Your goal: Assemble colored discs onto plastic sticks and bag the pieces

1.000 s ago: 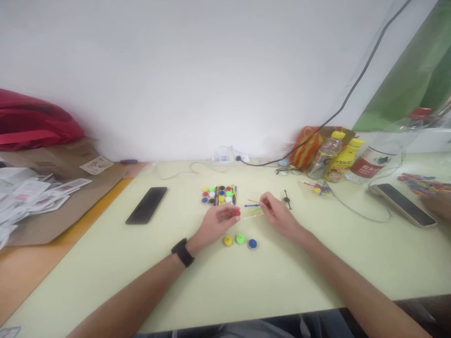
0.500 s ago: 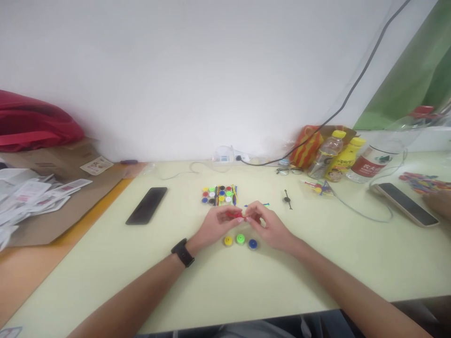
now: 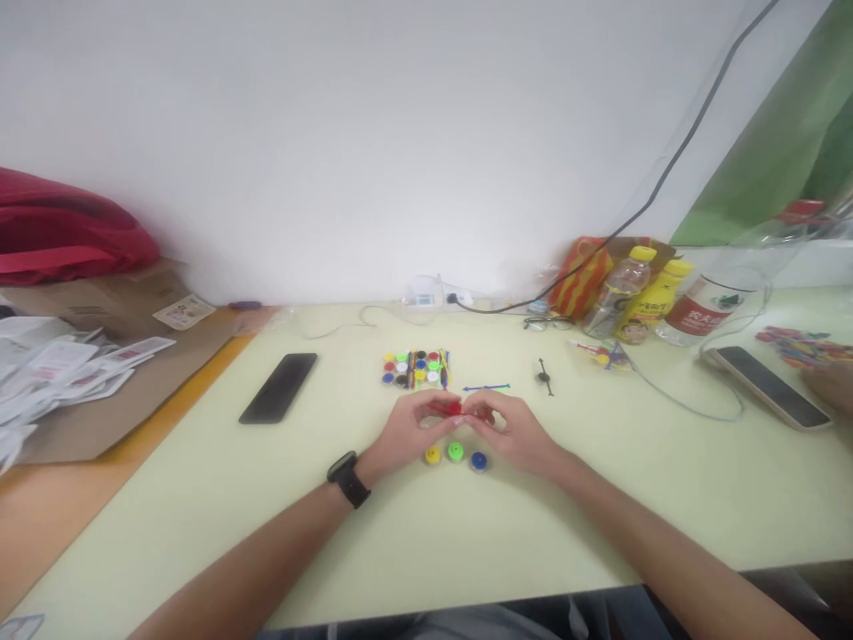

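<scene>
Close together above the table, my left hand [image 3: 408, 427] and my right hand [image 3: 512, 430] both pinch a small red plastic spinner [image 3: 454, 408], a round piece with a thin arrow; the fingers cover much of it. Just in front of the hands stand three small round bases: yellow [image 3: 433, 455], green [image 3: 455, 452] and blue [image 3: 478, 461]. Beyond the fingers lies a blue arrow [image 3: 486, 388], with a bit of green beside it. Several coloured round bases [image 3: 433, 366] and a bundle of arrows [image 3: 410, 366] lie further back. A black spinner [image 3: 544, 378] rests to the right.
A black phone [image 3: 278, 388] lies left, another phone [image 3: 769, 387] right. Bottles [image 3: 699, 307], glasses [image 3: 546, 324] and a cable [image 3: 653, 191] are at the back right. A cardboard box [image 3: 120, 307] with packets stands left. Another person's hand [image 3: 830, 382] touches coloured pieces at right.
My fingers have shifted slightly on the red spinner, and my fingertips are closer together. More of the blue arrow behind my right hand shows now. The loose bases stay in place.
</scene>
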`<action>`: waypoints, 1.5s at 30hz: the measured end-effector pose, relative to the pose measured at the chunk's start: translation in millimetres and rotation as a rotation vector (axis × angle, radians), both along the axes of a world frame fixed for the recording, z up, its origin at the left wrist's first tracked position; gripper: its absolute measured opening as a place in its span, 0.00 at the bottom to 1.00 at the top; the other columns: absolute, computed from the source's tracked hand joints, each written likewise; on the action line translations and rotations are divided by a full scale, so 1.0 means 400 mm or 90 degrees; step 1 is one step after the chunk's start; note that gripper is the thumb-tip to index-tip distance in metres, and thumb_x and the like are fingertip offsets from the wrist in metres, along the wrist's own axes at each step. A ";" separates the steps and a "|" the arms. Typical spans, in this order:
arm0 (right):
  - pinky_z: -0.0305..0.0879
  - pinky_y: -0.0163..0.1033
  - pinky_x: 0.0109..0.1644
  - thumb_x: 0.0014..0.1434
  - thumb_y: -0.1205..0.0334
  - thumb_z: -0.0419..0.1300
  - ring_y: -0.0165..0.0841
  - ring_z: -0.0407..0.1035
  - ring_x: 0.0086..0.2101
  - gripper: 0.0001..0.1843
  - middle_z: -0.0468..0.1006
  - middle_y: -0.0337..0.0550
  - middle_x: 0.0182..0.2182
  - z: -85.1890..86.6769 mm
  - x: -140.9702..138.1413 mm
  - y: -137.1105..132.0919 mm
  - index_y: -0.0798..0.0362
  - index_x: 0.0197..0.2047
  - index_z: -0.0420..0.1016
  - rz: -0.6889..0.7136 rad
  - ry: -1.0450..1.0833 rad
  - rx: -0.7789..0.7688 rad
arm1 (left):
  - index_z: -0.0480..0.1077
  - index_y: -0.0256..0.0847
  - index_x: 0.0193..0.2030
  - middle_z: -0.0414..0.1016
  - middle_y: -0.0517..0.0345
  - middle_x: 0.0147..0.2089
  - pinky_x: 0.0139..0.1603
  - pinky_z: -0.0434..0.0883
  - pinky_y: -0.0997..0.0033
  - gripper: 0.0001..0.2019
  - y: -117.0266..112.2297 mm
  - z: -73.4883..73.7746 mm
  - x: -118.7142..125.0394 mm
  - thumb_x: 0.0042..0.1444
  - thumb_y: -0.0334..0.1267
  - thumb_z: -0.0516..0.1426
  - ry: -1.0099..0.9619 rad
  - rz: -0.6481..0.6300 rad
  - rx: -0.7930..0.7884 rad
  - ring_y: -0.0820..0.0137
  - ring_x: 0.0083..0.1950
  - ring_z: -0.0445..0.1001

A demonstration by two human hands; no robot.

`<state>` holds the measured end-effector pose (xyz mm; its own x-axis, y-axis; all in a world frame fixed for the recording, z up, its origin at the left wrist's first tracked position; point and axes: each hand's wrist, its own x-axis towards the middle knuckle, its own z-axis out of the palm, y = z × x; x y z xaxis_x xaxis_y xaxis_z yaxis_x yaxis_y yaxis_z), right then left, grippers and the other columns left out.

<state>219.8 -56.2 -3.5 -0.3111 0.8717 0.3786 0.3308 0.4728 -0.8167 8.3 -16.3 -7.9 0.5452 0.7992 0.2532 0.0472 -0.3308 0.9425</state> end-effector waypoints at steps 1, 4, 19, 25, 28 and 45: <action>0.62 0.37 0.35 0.68 0.61 0.58 0.31 0.66 0.31 0.04 0.76 0.38 0.33 0.001 0.000 0.000 0.49 0.41 0.74 0.003 -0.001 -0.005 | 0.78 0.38 0.50 0.82 0.46 0.51 0.54 0.78 0.58 0.13 0.000 0.001 0.000 0.60 0.41 0.66 -0.001 0.000 0.004 0.58 0.52 0.80; 0.62 0.37 0.35 0.67 0.61 0.59 0.31 0.67 0.32 0.03 0.77 0.38 0.34 -0.002 0.000 0.001 0.49 0.41 0.74 0.002 -0.005 -0.009 | 0.79 0.39 0.49 0.82 0.48 0.49 0.53 0.78 0.59 0.11 0.002 0.000 -0.002 0.62 0.40 0.64 0.010 -0.004 0.023 0.59 0.50 0.80; 0.62 0.39 0.35 0.66 0.59 0.60 0.33 0.64 0.30 0.06 0.76 0.40 0.30 0.004 0.018 0.011 0.50 0.37 0.74 -0.051 -0.037 0.019 | 0.78 0.42 0.48 0.81 0.51 0.47 0.48 0.77 0.64 0.09 -0.010 -0.004 -0.005 0.64 0.41 0.61 0.080 0.048 0.124 0.62 0.47 0.80; 0.63 0.39 0.34 0.66 0.54 0.60 0.33 0.65 0.29 0.11 0.75 0.40 0.29 0.012 0.020 0.014 0.51 0.36 0.75 -0.049 -0.023 -0.014 | 0.78 0.41 0.45 0.82 0.52 0.42 0.44 0.75 0.67 0.08 -0.007 0.006 -0.003 0.65 0.41 0.61 0.087 0.055 0.150 0.65 0.42 0.79; 0.63 0.39 0.33 0.66 0.52 0.61 0.32 0.65 0.29 0.11 0.76 0.41 0.30 0.012 0.021 0.017 0.51 0.37 0.75 -0.049 -0.005 -0.029 | 0.78 0.41 0.44 0.81 0.52 0.41 0.43 0.75 0.67 0.07 -0.008 0.015 -0.003 0.64 0.41 0.61 0.087 0.051 0.156 0.65 0.42 0.79; 0.66 0.40 0.38 0.71 0.51 0.54 0.35 0.67 0.35 0.22 0.70 0.41 0.36 -0.003 0.026 0.014 0.46 0.65 0.63 -0.053 0.101 -0.011 | 0.77 0.38 0.43 0.81 0.51 0.45 0.54 0.77 0.61 0.13 0.009 0.005 -0.004 0.55 0.41 0.70 -0.086 0.011 -0.110 0.64 0.47 0.81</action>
